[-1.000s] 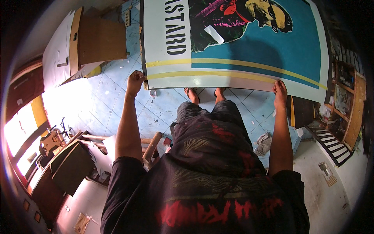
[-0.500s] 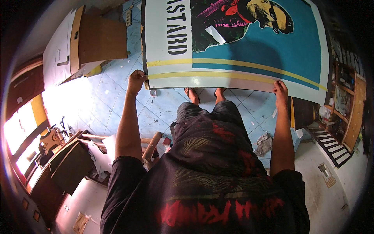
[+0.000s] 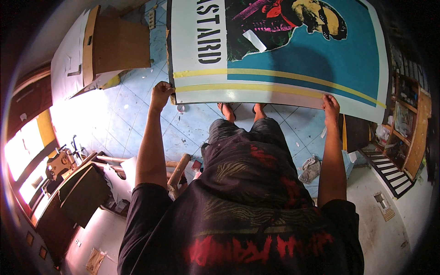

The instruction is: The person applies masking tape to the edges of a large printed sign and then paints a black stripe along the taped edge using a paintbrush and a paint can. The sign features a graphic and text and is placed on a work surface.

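A large board (image 3: 302, 62) fills the top of the head view, with a teal field, a pop-art portrait (image 3: 316, 18), black lettering on white and a small white paper piece (image 3: 254, 40). Two yellow tape strips cross its lower part. My left hand (image 3: 160, 96) is closed in a pinch at the left end of the lower yellow tape strip (image 3: 247, 87), by the board's corner. My right hand (image 3: 331, 107) pinches that strip's right end at the board's near edge. My sandalled feet show below the board.
Blue tiled floor (image 3: 128, 123) surrounds me. A cardboard-and-white structure (image 3: 119, 46) stands upper left, a cluttered bench (image 3: 82, 197) with wooden poles lower left. At right are a wooden shelf (image 3: 417, 128), a black slatted rack (image 3: 389, 169) and a grey cloth (image 3: 310, 169).
The board's picture has shifted very slightly rightward in the view. Both hands keep their pinches at the tape ends, with barely any visible movement.
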The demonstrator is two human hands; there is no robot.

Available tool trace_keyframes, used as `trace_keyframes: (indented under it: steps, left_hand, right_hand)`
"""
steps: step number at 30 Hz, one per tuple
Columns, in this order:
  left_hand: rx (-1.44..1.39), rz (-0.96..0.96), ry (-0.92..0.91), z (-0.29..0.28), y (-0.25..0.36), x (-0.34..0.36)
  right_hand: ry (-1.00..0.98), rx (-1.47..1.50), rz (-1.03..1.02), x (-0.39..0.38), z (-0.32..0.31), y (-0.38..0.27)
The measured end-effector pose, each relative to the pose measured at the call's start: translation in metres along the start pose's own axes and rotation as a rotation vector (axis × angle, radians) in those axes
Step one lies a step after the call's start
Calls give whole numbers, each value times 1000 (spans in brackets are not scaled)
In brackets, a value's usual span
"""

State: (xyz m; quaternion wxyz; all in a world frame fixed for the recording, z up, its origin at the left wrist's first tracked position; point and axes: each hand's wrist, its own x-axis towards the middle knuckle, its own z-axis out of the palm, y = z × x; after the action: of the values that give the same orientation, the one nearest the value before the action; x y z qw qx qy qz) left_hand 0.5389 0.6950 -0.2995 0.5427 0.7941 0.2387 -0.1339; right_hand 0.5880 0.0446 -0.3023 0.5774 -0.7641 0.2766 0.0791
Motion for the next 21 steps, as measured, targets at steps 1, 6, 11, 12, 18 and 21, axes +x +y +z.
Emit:
trace_keyframes:
  steps: [1, 6, 11, 12, 18, 21]
  left_hand:
    - [-5, 5, -7, -1, -3, 1]
    - [-15, -8, -14, -1, -5, 3]
    - [-20, -33, -2, 2, 5, -1]
    - [-33, -39, 0, 3, 6, -1]
    - [-17, -41, 6, 3, 6, -2]
    - [-3, -40, 7, 4, 8, -2]
  right_hand:
    - [19, -3, -5, -1, 1, -1]
    - [-19, 25, 28, 8, -5, 8]
    - [-23, 12, 28, 11, -6, 12]
    - [-12, 9, 30, 11, -6, 12]
    - [-14, -5, 25, 11, -4, 10]
    - [4, -19, 20, 10, -4, 11]
